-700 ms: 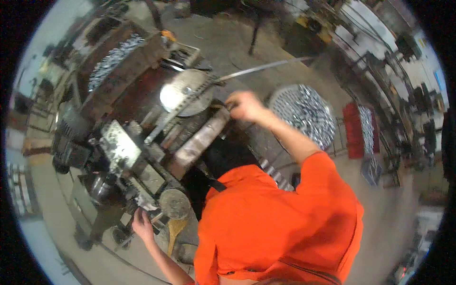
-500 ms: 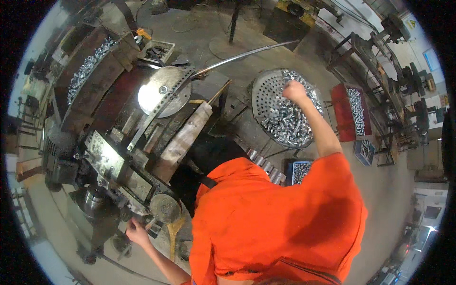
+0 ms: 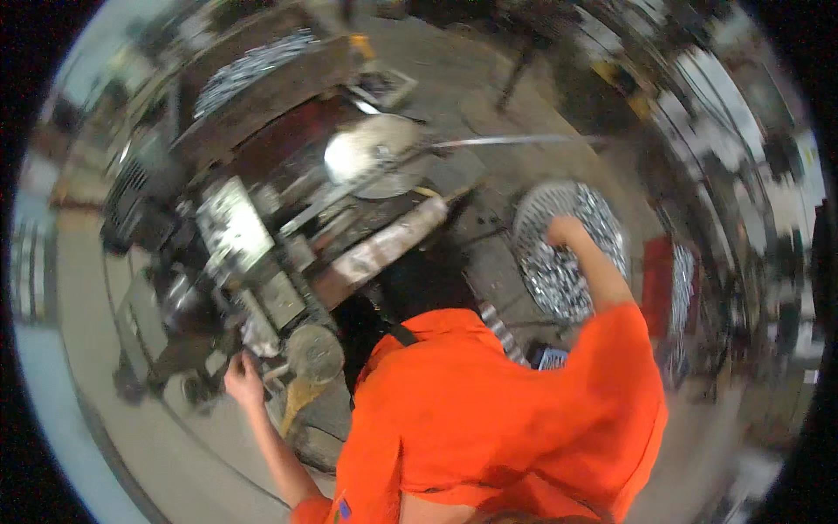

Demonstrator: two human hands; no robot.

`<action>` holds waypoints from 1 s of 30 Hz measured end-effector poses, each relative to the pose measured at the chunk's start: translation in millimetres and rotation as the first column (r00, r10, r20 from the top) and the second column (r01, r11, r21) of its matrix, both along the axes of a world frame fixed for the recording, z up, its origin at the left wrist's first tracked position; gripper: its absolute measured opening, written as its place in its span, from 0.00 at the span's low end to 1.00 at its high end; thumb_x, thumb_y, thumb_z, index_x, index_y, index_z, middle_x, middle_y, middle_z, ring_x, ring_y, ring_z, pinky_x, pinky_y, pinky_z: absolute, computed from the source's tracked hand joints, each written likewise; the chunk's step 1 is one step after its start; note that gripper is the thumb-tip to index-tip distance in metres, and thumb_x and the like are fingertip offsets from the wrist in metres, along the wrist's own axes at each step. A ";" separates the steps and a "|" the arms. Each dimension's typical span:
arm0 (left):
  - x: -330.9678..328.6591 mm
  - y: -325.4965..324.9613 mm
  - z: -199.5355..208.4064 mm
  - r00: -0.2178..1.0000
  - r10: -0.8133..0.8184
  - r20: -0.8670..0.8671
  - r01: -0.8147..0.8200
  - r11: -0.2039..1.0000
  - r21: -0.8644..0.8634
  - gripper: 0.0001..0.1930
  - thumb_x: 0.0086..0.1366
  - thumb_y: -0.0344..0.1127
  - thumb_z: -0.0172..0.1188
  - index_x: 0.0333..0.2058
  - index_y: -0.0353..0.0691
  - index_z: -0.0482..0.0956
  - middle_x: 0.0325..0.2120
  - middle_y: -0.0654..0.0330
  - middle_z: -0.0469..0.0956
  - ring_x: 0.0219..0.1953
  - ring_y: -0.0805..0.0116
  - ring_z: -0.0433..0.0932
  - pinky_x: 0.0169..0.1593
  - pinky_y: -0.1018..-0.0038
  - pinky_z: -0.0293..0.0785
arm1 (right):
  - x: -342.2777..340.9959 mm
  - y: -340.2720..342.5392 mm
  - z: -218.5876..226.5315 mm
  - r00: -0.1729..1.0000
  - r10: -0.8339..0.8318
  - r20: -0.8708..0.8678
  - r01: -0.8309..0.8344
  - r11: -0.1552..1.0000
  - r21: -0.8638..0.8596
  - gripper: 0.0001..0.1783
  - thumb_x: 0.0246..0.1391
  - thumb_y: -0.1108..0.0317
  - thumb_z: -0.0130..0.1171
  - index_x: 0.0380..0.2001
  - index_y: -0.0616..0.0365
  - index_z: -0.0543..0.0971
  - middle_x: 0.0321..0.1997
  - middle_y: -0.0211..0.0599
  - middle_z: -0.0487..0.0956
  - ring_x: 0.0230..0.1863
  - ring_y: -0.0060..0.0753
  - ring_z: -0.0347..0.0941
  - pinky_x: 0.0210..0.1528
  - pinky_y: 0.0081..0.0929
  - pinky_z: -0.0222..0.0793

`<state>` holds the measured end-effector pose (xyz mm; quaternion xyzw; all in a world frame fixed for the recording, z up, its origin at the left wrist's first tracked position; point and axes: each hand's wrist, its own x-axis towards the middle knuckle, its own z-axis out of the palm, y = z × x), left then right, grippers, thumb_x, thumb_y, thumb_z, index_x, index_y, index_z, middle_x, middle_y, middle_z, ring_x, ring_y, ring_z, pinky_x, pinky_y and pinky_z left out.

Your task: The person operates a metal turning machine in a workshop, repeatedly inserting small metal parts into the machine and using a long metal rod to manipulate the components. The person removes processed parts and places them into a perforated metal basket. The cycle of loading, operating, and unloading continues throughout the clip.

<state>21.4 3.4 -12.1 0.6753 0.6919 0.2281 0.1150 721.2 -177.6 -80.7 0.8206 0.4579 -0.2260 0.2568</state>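
The picture is blurred by motion. My right hand (image 3: 567, 231) reaches over a round perforated tray (image 3: 530, 214) that holds a heap of small shiny metal parts (image 3: 559, 279). Its fingers are curled together at the bare upper left part of the tray, beside the heap; whatever they hold is hidden. At lower left my left hand (image 3: 244, 380) is closed beside the machine, fingers bunched, and anything in them is too blurred to make out. A round metal disc (image 3: 314, 354) and a short handle (image 3: 276, 372) lie just right of it.
A long bar (image 3: 515, 141) juts right from a large bright disc (image 3: 380, 157) on the machine. A trough of metal parts (image 3: 253, 74) stands at far left, a red bin (image 3: 659, 288) right of the tray. A yellowish brush-like thing (image 3: 299, 402) hangs below the small disc.
The whole view has swung, so the machine and tray appear shifted right and turned. My right hand stays over the tray; my left hand stays by the machine's lower end.
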 end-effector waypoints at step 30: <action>-164.1 -229.4 65.9 0.822 0.540 -0.181 -0.556 0.830 -0.048 0.11 0.60 0.38 0.53 0.32 0.37 0.78 0.17 0.50 0.74 0.21 0.51 0.74 0.27 0.63 0.68 | -526.2 366.5 165.5 0.211 0.974 -0.087 -0.593 0.198 0.781 0.14 0.30 0.66 0.55 0.24 0.59 0.82 0.25 0.51 0.78 0.31 0.49 0.76 0.37 0.34 0.72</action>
